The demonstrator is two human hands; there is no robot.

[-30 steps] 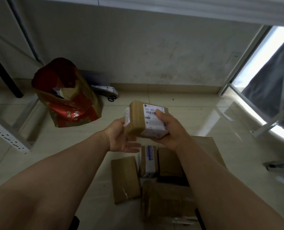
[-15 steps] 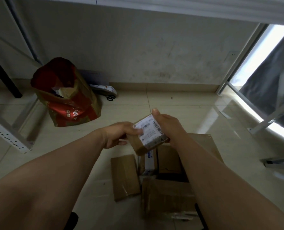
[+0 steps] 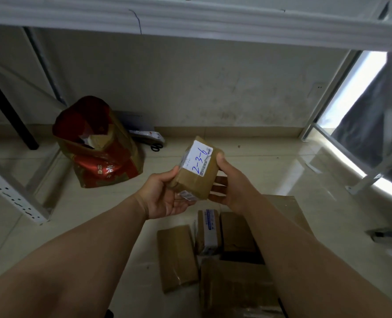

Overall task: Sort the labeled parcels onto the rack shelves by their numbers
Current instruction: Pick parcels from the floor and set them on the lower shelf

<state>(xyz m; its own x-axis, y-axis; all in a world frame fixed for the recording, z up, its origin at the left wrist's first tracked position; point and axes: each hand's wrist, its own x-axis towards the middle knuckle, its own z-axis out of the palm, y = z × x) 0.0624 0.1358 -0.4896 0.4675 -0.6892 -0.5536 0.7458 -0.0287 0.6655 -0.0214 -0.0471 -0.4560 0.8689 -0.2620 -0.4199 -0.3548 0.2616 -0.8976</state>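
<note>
I hold a small brown cardboard parcel point(image 3: 196, 172) in front of me with both hands. A white label on its upper face reads "2-3-6" in blue handwriting. My left hand point(image 3: 165, 196) cups its lower left corner. My right hand point(image 3: 230, 184) grips its right side, thumb on top. Below my hands, several more brown parcels point(image 3: 176, 255) lie on the floor, one with a white printed label point(image 3: 210, 228). A white rack shelf point(image 3: 190, 21) runs across the top of the view.
A red and gold bag point(image 3: 98, 145) stands on the tiled floor at the left by the wall. Scissors point(image 3: 156, 147) and a flat packet lie behind it. A white perforated rack post point(image 3: 14, 198) slants at the far left. A window frame point(image 3: 341, 106) is at the right.
I have turned the parcel over in my hands: the printed shipping label that faced me is gone from view and the face with the handwritten number is up.
</note>
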